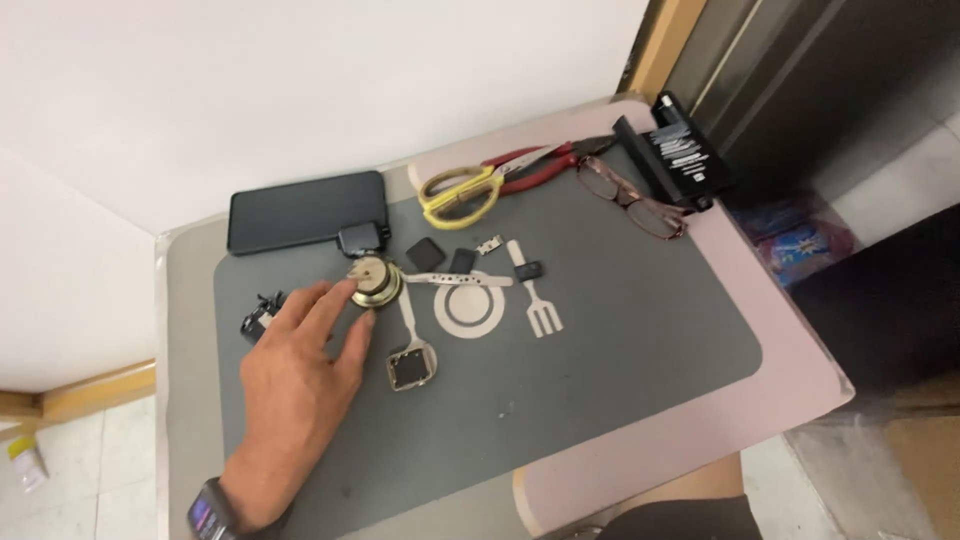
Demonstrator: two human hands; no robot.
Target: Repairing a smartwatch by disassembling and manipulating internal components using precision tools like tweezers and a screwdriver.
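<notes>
Round brass fitting (376, 281): disc-shaped, lies flat on the grey mat (620, 340), toward the mat's far left corner, just in front of the dark phone (305, 210) and the small black block (363, 239) at the phone's near right corner. No long axis to speak of; it sits at the tips of the hand, ahead of the palm and slightly right.

Left hand (295, 400): reaches in from the near left edge of the table (790, 330), palm down, fingers spread and extended, nothing enclosed. Index fingertip touches the fitting's left rim; the middle finger lies just beside its near edge. A watch (210, 515) is on the wrist. Right hand: not in view, so the left is the only one near.

Nearby on the mat: small square metal-framed part (411, 369), near and right of the fitting; black clip-like piece (258, 315) to the hand's left; small dark squares (425, 254) to the right.

Far edge: yellow-handled scissors (462, 192), red-handled cutters (535, 165), spectacles (630, 200), black box (680, 150) at the far right corner.
</notes>
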